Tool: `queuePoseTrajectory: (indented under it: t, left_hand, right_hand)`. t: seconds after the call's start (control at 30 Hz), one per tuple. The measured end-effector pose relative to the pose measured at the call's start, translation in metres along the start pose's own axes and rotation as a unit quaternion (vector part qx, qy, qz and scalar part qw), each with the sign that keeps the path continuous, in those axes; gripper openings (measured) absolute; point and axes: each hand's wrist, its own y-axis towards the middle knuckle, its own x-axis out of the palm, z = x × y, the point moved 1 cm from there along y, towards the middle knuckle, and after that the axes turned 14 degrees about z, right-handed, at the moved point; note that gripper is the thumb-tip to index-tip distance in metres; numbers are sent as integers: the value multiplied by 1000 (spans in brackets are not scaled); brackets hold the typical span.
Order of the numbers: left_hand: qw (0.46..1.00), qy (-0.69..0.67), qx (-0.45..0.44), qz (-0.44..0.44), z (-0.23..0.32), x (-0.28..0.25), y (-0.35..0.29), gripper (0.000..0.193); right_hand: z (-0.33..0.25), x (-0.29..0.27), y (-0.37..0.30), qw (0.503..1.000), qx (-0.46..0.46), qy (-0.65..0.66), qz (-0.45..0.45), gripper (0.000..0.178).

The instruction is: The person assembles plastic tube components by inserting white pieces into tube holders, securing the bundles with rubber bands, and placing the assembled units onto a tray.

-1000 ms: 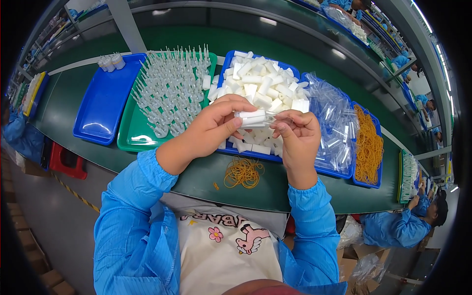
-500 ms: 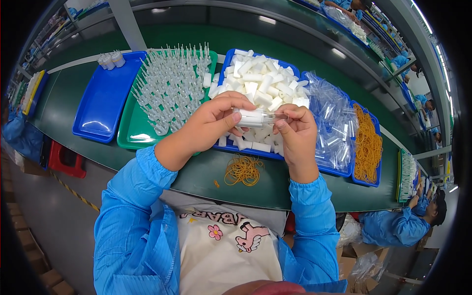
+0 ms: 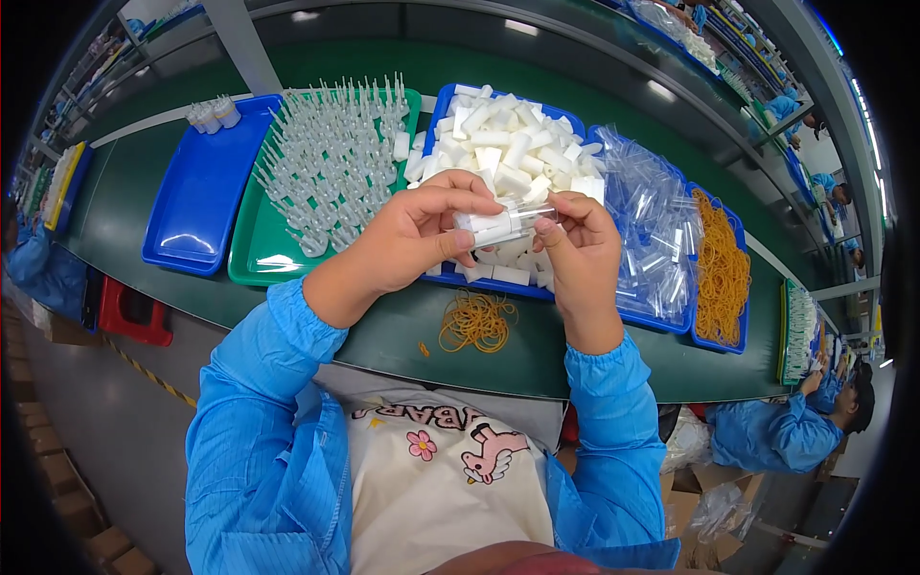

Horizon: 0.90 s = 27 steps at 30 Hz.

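Note:
Above the front of the tray of white foam pieces, I hold a white foam piece (image 3: 491, 228) with clear plastic (image 3: 522, 222) around it or against it. My left hand (image 3: 422, 230) grips the foam end between thumb and fingers. At the other end, my right hand (image 3: 583, 240) pinches the clear plastic. Whether the foam sits fully inside the plastic is hard to tell. Behind my hands, loose white foam pieces (image 3: 513, 144) fill a blue tray (image 3: 575, 123). A pile of yellow rubber bands (image 3: 477, 322) lies on the green table (image 3: 422, 359) nearer to me.
Left stand a green tray (image 3: 254, 259) of upright clear pointed parts and a blue tray (image 3: 196, 206) with several small white-capped pieces (image 3: 213, 115). Right are a tray of clear plastic sleeves (image 3: 647, 230) and one of rubber bands (image 3: 721, 273). A co-worker (image 3: 781, 426) sits far right.
Between my hands the clear plastic and foam have tilted, the right end now higher. My fingers have shifted slightly, and my grip stays on both ends.

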Motion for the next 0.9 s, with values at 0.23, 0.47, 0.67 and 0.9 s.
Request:
queuePoseTrajectory:
  t: [0.23,0.47,0.67,0.9]
  left_hand:
    - [999,-50,3,-18,-5,-1,0,32]
    - [997,-80,15,-19,-3,-1,-1,30]
    - [997,-49,53,-28,-10,0,-1,33]
    - [997,-47,54,2,-12,1,0,37]
  right_hand:
    - [0,-2,-2,999,-41,9,-24,29]
    - [-3,4,-8,996,-81,-14,-33,28]
    - [-4,7,-12,996,-74,-20,-39,29]
    - [-8,18,-16,987,-144,-71,-19,32]
